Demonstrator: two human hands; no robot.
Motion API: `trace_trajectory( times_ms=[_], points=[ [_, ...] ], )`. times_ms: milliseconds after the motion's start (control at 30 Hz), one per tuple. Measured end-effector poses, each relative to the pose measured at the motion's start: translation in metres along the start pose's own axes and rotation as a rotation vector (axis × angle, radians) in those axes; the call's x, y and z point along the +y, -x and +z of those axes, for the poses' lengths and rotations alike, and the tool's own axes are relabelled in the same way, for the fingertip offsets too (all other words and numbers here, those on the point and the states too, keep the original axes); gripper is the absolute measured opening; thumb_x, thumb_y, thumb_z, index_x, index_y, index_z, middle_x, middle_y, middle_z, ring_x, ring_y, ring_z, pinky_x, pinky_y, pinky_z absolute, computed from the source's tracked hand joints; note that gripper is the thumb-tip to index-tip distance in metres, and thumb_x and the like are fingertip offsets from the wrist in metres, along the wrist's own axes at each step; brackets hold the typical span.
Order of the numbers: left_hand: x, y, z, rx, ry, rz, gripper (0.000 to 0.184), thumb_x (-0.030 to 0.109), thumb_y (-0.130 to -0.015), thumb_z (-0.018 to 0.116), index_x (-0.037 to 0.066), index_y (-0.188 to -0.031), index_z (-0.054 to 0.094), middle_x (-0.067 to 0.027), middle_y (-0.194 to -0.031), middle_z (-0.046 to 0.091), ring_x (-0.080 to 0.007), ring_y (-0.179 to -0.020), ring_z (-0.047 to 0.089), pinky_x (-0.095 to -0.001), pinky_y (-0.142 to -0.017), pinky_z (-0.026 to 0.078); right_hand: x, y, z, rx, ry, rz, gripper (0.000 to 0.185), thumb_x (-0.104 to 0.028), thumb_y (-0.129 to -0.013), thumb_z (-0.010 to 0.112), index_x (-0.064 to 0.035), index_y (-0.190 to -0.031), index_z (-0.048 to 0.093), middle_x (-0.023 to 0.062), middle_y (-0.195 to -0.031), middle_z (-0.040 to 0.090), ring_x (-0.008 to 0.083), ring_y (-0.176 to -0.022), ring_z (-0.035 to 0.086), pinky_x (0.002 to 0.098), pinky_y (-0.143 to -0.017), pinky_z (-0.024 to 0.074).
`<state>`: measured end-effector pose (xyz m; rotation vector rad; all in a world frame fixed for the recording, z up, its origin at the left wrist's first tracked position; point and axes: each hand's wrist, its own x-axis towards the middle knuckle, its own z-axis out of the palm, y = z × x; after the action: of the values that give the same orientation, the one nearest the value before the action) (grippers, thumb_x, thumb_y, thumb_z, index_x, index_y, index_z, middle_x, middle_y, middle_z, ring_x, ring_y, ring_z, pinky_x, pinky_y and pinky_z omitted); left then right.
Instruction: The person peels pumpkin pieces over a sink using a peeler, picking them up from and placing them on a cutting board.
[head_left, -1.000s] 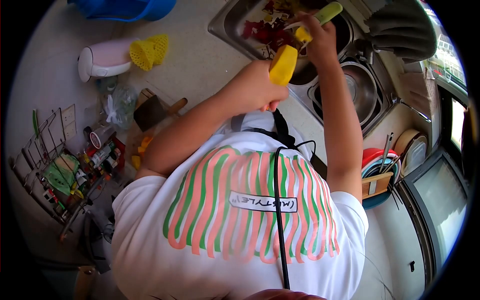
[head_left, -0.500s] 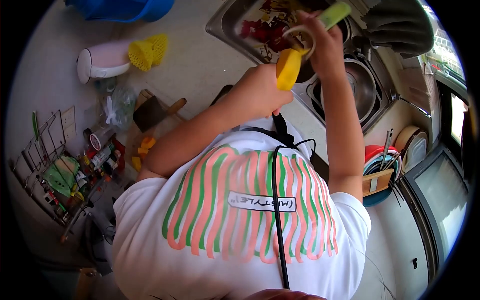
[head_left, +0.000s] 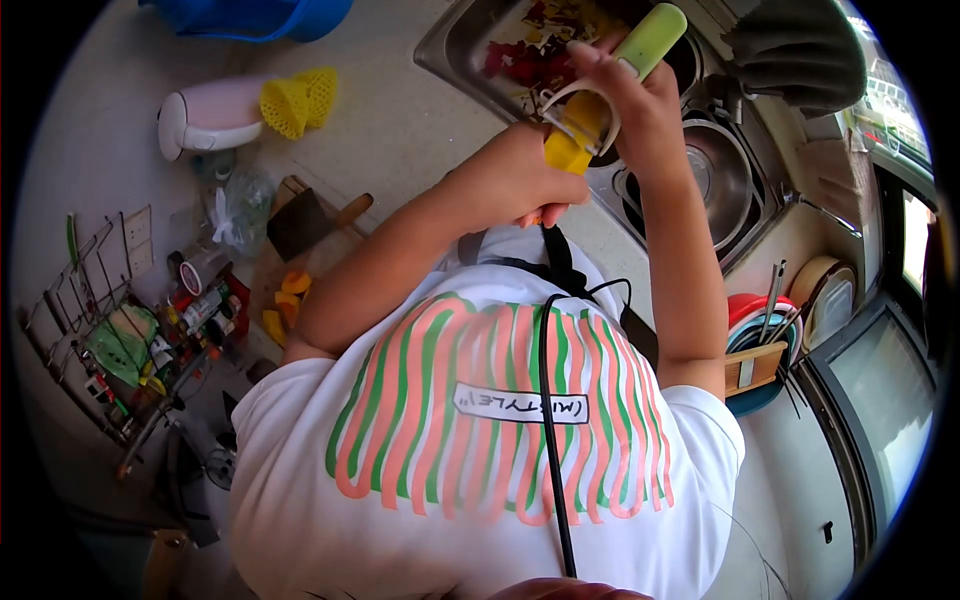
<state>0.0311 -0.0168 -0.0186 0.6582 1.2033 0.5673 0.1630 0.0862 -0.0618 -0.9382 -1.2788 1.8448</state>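
My left hand is closed round a yellow-orange piece of vegetable, whose exact kind I cannot make out. Its upper end sticks out towards the sink. My right hand grips a peeler with a light green handle and a pale, bow-shaped head. The peeler's head lies across the vegetable's upper part; whether the blade is cutting is too small to tell. Beyond both hands, red and yellowish peelings lie in the steel sink.
A cleaver rests on the left by orange chunks. A metal bowl sits in the right basin. Stacked basins and a wooden grater stand at right; a blue tub is at upper left.
The peeler's head has come down and left onto the vegetable, with its handle now more upright. My left hand keeps its hold and has shifted slightly.
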Motion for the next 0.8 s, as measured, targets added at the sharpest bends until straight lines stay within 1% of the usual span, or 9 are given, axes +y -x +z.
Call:
trace_trajectory(
  times_ms=[100,167,300,367,467,567,667,767,800],
  points=[
    [-0.005,0.005,-0.004,-0.089,-0.017,0.027,0.015,0.009,-0.076,0.069,0.003,-0.077,0.056,-0.0027,-0.052,0.054,-0.0063,-0.038,0.045,-0.0206,-0.036,0.035,0.035,-0.040,-0.044,0.281,-0.075,-0.009,0.019,-0.020,-0.082,0.070,-0.0031,-0.089,0.065,0.0031,-0.080,0.065,0.0105,-0.073,0.059,0.0247,-0.062,0.0449],
    [0.000,0.017,0.000,-0.154,0.057,-0.051,0.016,0.008,-0.077,0.070,0.003,-0.078,0.055,-0.0035,-0.054,0.054,-0.0062,-0.037,0.044,-0.0205,-0.035,0.033,0.043,-0.054,-0.075,0.416,0.226,-0.037,0.020,-0.021,-0.084,0.068,-0.0020,-0.089,0.066,0.0042,-0.084,0.064,0.0111,-0.076,0.060,0.0257,-0.067,0.0455],
    [-0.014,0.016,-0.001,-0.044,0.209,-0.043,0.017,0.008,-0.078,0.069,0.003,-0.081,0.053,-0.0033,-0.056,0.054,-0.0060,-0.036,0.041,-0.0198,-0.035,0.032,0.017,-0.035,-0.060,0.195,0.398,-0.011,0.019,-0.020,-0.085,0.067,-0.0013,-0.090,0.064,0.0047,-0.086,0.065,0.0119,-0.076,0.060,0.0270,-0.068,0.0466],
    [-0.025,0.006,-0.003,-0.012,0.322,-0.019,0.017,0.008,-0.078,0.068,0.003,-0.081,0.053,-0.0031,-0.056,0.054,-0.0060,-0.036,0.041,-0.0195,-0.036,0.032,0.001,-0.020,-0.032,0.129,0.039,0.008,0.019,-0.019,-0.086,0.066,-0.0007,-0.088,0.064,0.0035,-0.083,0.066,0.0099,-0.075,0.059,0.0238,-0.069,0.0449],
    [-0.026,0.008,0.002,-0.030,0.336,-0.025,0.018,0.009,-0.077,0.069,0.003,-0.081,0.053,-0.0032,-0.056,0.054,-0.0060,-0.037,0.041,-0.0196,-0.036,0.032,-0.011,0.003,0.002,-0.076,0.058,0.031,0.014,-0.015,-0.087,0.065,-0.0016,-0.088,0.062,0.0028,-0.082,0.065,0.0083,-0.075,0.059,0.0231,-0.068,0.0452],
    [-0.015,0.025,0.009,-0.056,0.234,-0.008,0.018,0.010,-0.077,0.069,0.003,-0.081,0.053,-0.0034,-0.056,0.054,-0.0065,-0.038,0.042,-0.0205,-0.036,0.032,0.016,-0.030,-0.025,0.050,-0.189,0.065,0.015,-0.016,-0.086,0.066,-0.0019,-0.091,0.063,0.0022,-0.079,0.065,0.0087,-0.065,0.058,0.0258,-0.059,0.0454],
    [-0.016,0.042,0.010,-0.076,0.187,0.029,0.026,0.021,-0.083,0.070,0.003,-0.089,0.052,-0.0051,-0.059,0.055,-0.0068,-0.041,0.043,-0.0210,-0.039,0.034,0.061,-0.078,-0.092,0.128,1.129,-0.118,0.023,-0.021,-0.086,0.063,0.0018,-0.081,0.064,0.0035,-0.066,0.062,0.0136,-0.061,0.059,0.0315,-0.059,0.0466],
    [-0.039,0.047,-0.001,-0.052,0.367,0.344,0.041,0.041,-0.093,0.059,0.002,-0.102,0.048,-0.0084,-0.064,0.057,-0.0077,-0.044,0.044,-0.0208,-0.042,0.036,0.045,-0.069,-0.080,0.016,0.821,-0.025,0.020,-0.021,-0.088,0.063,-0.0014,-0.088,0.065,0.0053,-0.074,0.065,0.0156,-0.068,0.063,0.0323,-0.064,0.0493],
    [-0.050,0.049,-0.007,-0.091,0.565,0.374,0.052,0.053,-0.099,0.039,0.003,-0.112,0.044,-0.0122,-0.068,0.058,-0.0105,-0.047,0.044,-0.0217,-0.045,0.039,0.035,-0.060,-0.066,0.047,0.451,0.115,0.020,-0.024,-0.091,0.061,-0.0036,-0.092,0.063,0.0046,-0.077,0.063,0.0157,-0.074,0.062,0.0313,-0.068,0.0497]
  ],
)
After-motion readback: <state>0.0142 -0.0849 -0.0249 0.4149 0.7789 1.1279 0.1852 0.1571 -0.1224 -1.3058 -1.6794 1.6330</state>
